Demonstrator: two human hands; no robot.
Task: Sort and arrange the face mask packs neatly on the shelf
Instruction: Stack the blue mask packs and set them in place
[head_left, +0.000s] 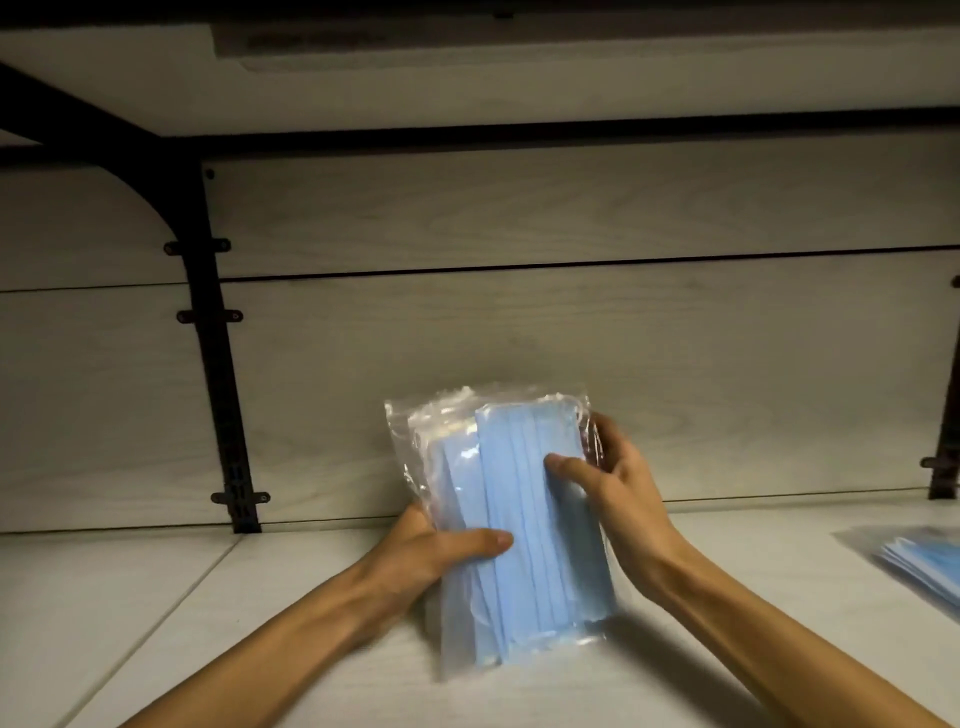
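I'm holding a face mask pack in both hands, upright and tilted a bit, over the shelf board, near its back edge. It's a clear plastic bag with blue pleated masks inside; looks like more than one bundle or pack overlapping, but I can't tell how many. My left hand is gripping the pack's lower left side: thumb lying flat across the front of the blue masks, the other fingers wrapped behind the pack and hidden, so I can't say how they're lying. My right hand is gripping the pack's right edge higher up: thumb pressing on the front face, fingers curling round the edge toward the back, with crinkled plastic showing between thumb and fingers. So both hands are clamped on the pack, neither one loose. The pack's bottom end is sitting close to the board; whether it's touching, I can't tell. The bag's empty top is sticking up above the masks, in front of the pale wood-grain back panel. To the pack's left, a black upright bracket is running up the panel. Well to the pack's right, another mask pack is lying flat on the board, cut off by the frame edge.
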